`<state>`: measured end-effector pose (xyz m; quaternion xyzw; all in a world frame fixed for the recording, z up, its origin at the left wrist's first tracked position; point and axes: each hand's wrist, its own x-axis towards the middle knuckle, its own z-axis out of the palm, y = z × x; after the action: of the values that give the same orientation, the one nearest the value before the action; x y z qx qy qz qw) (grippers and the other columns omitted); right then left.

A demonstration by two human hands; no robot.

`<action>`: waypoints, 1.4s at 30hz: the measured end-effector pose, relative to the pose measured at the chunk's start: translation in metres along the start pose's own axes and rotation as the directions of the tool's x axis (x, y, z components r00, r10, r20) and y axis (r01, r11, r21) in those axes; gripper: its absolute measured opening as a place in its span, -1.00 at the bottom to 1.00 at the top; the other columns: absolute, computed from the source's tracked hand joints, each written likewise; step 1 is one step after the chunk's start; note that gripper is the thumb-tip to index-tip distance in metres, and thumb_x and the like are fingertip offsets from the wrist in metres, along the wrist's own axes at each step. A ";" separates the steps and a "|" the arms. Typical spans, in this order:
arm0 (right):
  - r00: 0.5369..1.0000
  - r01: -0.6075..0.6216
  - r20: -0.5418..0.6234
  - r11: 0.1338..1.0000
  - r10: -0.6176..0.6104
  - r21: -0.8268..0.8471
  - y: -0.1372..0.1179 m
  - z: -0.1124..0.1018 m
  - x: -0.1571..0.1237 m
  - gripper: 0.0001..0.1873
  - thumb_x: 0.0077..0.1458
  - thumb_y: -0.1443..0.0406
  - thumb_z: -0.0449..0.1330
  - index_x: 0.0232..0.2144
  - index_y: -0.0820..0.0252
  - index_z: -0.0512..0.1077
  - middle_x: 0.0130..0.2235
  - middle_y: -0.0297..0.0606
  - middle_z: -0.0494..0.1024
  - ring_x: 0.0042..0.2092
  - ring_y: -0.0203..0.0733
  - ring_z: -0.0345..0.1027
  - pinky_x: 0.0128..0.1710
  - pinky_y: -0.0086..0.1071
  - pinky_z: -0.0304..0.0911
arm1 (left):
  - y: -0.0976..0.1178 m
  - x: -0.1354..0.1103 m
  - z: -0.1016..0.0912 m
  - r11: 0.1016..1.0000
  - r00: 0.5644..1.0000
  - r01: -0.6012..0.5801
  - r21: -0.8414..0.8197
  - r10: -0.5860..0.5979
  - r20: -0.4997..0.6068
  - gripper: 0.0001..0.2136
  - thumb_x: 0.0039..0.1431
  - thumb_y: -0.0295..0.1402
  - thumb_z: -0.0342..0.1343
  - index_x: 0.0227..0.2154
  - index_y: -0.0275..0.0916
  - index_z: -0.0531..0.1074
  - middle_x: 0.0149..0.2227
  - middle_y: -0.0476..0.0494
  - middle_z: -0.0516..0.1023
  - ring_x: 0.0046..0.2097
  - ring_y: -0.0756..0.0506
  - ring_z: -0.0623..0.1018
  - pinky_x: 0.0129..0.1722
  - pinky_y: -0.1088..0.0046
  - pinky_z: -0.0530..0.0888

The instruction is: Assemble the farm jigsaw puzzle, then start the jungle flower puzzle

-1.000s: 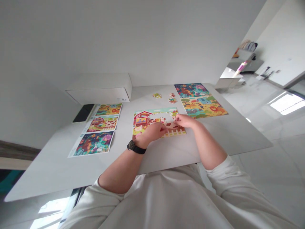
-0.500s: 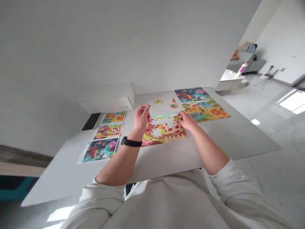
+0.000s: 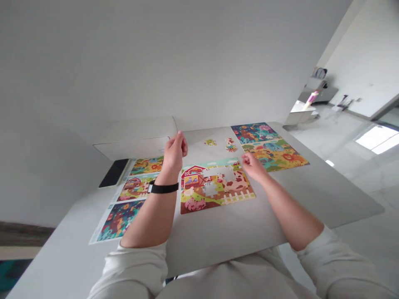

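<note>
A farm jigsaw puzzle [image 3: 238, 186] lies on the table, with a red barn, a cow and a white fence; gaps in its upper middle and centre show bare grey. My left hand [image 3: 176, 151], a black band on its wrist, is raised by the puzzle's upper left corner. Its fingers are curled closed, and whatever they may hold is hidden. Beside the puzzle's upper right edge is my right hand [image 3: 253, 166], its fingers bent together; I cannot make out anything in them. Loose pieces lie behind the puzzle: a green one [image 3: 210, 143] and a small colourful group [image 3: 231, 148].
Two finished-looking pictures, a dark blue one [image 3: 254, 132] and a yellow animal one [image 3: 280, 155], lie at the right. Picture sheets [image 3: 123, 220] line the left, next to a black phone [image 3: 114, 173]. A white box [image 3: 131, 146] stands against the wall.
Both hands have drawn apart from over the puzzle: my left hand went left, my right hand slightly right, uncovering more of the picture. The camera view has shifted a little.
</note>
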<state>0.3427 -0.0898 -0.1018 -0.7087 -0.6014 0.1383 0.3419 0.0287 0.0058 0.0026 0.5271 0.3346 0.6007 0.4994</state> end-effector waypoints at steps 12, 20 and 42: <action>0.988 -0.078 0.096 0.926 0.122 -0.370 0.003 -0.005 0.151 -0.68 0.30 0.20 0.27 0.04 0.19 0.61 0.03 0.00 0.71 0.05 0.02 0.60 0.01 -0.28 0.39 | 0.008 0.011 -0.039 0.968 0.981 0.195 -0.157 -0.192 0.031 -0.57 0.24 -0.07 0.29 -0.55 -0.18 0.24 -0.64 0.13 0.16 -0.65 0.11 0.13 -0.66 0.57 0.07; 0.958 -0.121 0.142 0.801 0.249 -0.586 -0.011 0.037 0.199 -0.57 0.26 0.10 0.32 -0.05 0.37 0.67 -0.03 0.26 0.71 0.04 0.11 0.63 -0.10 -0.33 0.41 | 0.008 0.018 -0.053 0.958 0.974 0.207 -0.199 -0.221 -0.048 -0.56 0.24 -0.10 0.27 -0.55 -0.16 0.17 -0.63 0.14 0.12 -0.64 0.11 0.12 -0.66 0.57 0.09; 0.996 0.058 0.064 0.991 -0.066 0.120 -0.048 0.032 0.154 -0.71 0.22 0.36 0.21 -0.04 0.21 0.61 -0.09 -0.14 0.72 -0.08 -0.13 0.59 -0.02 -0.30 0.44 | 0.018 0.006 -0.031 0.970 0.986 0.157 -0.185 -0.165 -0.026 -0.53 0.32 -0.10 0.22 -0.56 -0.15 0.13 -0.62 0.11 0.15 -0.63 0.08 0.18 -0.63 0.52 0.15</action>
<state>0.3237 0.0681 -0.0608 -0.6632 -0.6251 0.1869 0.3668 -0.0051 0.0106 0.0146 0.4381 0.3300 0.5969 0.5856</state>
